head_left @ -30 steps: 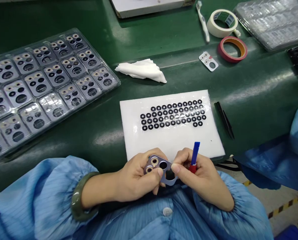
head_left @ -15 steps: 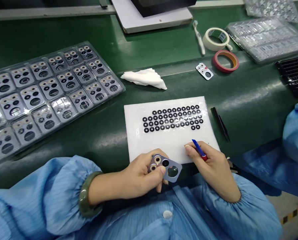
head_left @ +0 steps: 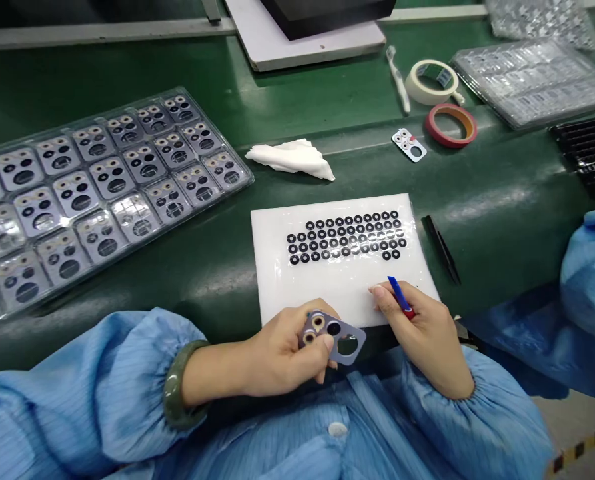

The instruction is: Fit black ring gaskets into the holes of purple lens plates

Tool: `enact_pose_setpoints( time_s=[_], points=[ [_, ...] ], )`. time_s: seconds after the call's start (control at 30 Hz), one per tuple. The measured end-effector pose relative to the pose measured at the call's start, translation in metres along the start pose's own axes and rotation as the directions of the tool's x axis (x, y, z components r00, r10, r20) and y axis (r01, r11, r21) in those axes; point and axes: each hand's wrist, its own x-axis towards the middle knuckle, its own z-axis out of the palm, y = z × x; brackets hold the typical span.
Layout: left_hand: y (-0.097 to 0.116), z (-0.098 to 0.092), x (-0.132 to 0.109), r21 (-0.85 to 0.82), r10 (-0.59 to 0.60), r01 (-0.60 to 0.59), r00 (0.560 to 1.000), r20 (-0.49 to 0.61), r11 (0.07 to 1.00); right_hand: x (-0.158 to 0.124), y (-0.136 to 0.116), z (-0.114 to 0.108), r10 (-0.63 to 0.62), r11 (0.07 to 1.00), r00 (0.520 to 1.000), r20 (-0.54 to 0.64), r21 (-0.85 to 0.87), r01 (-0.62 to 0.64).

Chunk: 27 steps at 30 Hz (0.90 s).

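My left hand (head_left: pixel 282 350) holds a small purple-grey camera frame plate (head_left: pixel 333 336) with several round holes, thumb on top, at the near edge of a white foam pad (head_left: pixel 337 280). My right hand (head_left: pixel 422 333) grips a blue and red pen-like tool (head_left: pixel 400 298), its index fingertip resting on the pad. Rows of small black rings (head_left: pixel 346 235) on clear film lie on the pad's far half. Both arms wear light blue sleeves, and a green bangle (head_left: pixel 172 385) circles the left wrist.
A clear tray of camera frame plates (head_left: pixel 92 187) lies at left on the green belt (head_left: pixel 502 193). Also there: a white cloth (head_left: pixel 291 159), black tweezers (head_left: pixel 442 248), a loose plate (head_left: pixel 409 144), two tape rolls (head_left: pixel 444 100), a toothbrush (head_left: pixel 398 78), clear trays (head_left: pixel 532 77). Another person's blue sleeve (head_left: pixel 590 267) is at right.
My right hand came away from the plate and moved right onto the pad, tilting the blue tool down. The left hand kept the plate. The view shifted slightly.
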Motion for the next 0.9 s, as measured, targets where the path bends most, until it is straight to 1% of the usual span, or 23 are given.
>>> enact_pose_setpoints(
  time_s=[0.07, 0.1, 0.13, 0.17, 0.27, 0.33, 0.4, 0.43, 0.47, 0.5, 0.53, 0.57, 0.6, 0.63, 0.67, 0.7, 0.77, 0.8, 0.83, 0.9],
  points=[
    [-0.002, 0.001, -0.001, 0.068, 0.062, -0.065, 0.997, 0.047, 0.996, 0.0, 0.002, -0.001, 0.003, 1.0, 1.0, 0.006, 0.005, -0.003],
    [-0.003, 0.002, -0.002, 0.073, 0.073, -0.078, 0.995, 0.066, 0.994, -0.001, 0.004, -0.002, 0.006, 1.0, 1.0, 0.011, 0.007, -0.006],
    [-0.004, 0.003, -0.003, 0.046, 0.068, -0.071, 0.995, 0.076, 0.996, -0.001, 0.006, -0.002, 0.011, 1.0, 1.0, 0.022, 0.007, -0.011],
    [-0.006, 0.004, -0.003, -0.002, 0.041, -0.041, 0.997, 0.072, 0.999, 0.0, 0.009, -0.003, 0.019, 1.0, 0.999, 0.034, 0.008, -0.019],
    [-0.008, 0.008, -0.005, -0.18, -0.048, 0.052, 0.998, 0.028, 0.982, 0.002, 0.016, -0.003, 0.049, 0.999, 0.997, 0.056, 0.005, -0.049],
    [-0.003, 0.008, -0.007, -0.227, -0.03, 0.031, 1.0, 0.01, 0.974, 0.005, 0.021, -0.002, 0.065, 0.998, 0.996, 0.055, -0.002, -0.065],
    [0.01, 0.001, -0.012, -0.188, 0.01, -0.018, 0.999, -0.041, 0.982, 0.007, 0.024, -0.002, 0.071, 0.997, 0.995, 0.075, -0.005, -0.071],
    [0.02, -0.006, -0.016, -0.132, 0.019, -0.034, 0.994, -0.111, 0.991, 0.008, 0.026, -0.001, 0.068, 0.998, 0.993, 0.093, -0.003, -0.068],
    [0.032, -0.016, -0.021, -0.04, 0.016, -0.024, 0.979, -0.204, 0.999, 0.008, 0.028, -0.001, 0.069, 0.998, 0.992, 0.107, 0.002, -0.07],
    [0.044, -0.03, -0.029, 0.087, 0.017, 0.014, 0.94, -0.34, 0.996, 0.009, 0.029, -0.001, 0.082, 0.997, 0.99, 0.116, 0.003, -0.083],
    [0.058, -0.046, -0.038, 0.209, 0.047, 0.07, 0.861, -0.506, 0.976, 0.009, 0.031, -0.001, 0.104, 0.994, 0.987, 0.125, 0.0, -0.105],
    [0.071, -0.065, -0.05, 0.298, 0.067, 0.176, 0.752, -0.656, 0.938, 0.01, 0.033, -0.001, 0.14, 0.99, 0.981, 0.134, -0.005, -0.14],
    [0.082, -0.085, -0.064, 0.364, 0.109, 0.302, 0.619, -0.778, 0.881, 0.01, 0.036, -0.001, 0.185, 0.982, 0.972, 0.146, -0.007, -0.186],
    [0.092, -0.106, -0.08, 0.384, 0.153, 0.435, 0.478, -0.865, 0.814, 0.011, 0.038, -0.001, 0.233, 0.972, 0.958, 0.17, -0.006, -0.236],
    [0.101, -0.127, -0.096, 0.379, 0.19, 0.491, 0.391, -0.901, 0.784, 0.011, 0.04, -0.001, 0.278, 0.959, 0.941, 0.196, -0.004, -0.282],
    [0.107, -0.146, -0.113, 0.362, 0.195, 0.53, 0.345, -0.918, 0.767, 0.012, 0.042, -0.001, 0.312, 0.948, 0.924, 0.219, -0.004, -0.319],
    [0.116, -0.178, -0.142, 0.312, 0.16, 0.62, 0.29, -0.944, 0.72, 0.012, 0.043, -0.001, 0.351, 0.933, 0.903, 0.247, -0.01, -0.36],
    [0.118, -0.191, -0.153, 0.29, 0.118, 0.661, 0.292, -0.949, 0.692, 0.011, 0.042, -0.001, 0.358, 0.931, 0.901, 0.244, -0.015, -0.365],
    [0.121, -0.202, -0.162, 0.273, 0.066, 0.699, 0.308, -0.949, 0.661, 0.01, 0.041, -0.002, 0.361, 0.93, 0.901, 0.241, -0.017, -0.368],
    [0.124, -0.219, -0.172, 0.254, -0.049, 0.759, 0.352, -0.935, 0.6, 0.007, 0.035, -0.002, 0.359, 0.93, 0.905, 0.226, 0.0, -0.369]
  ],
)
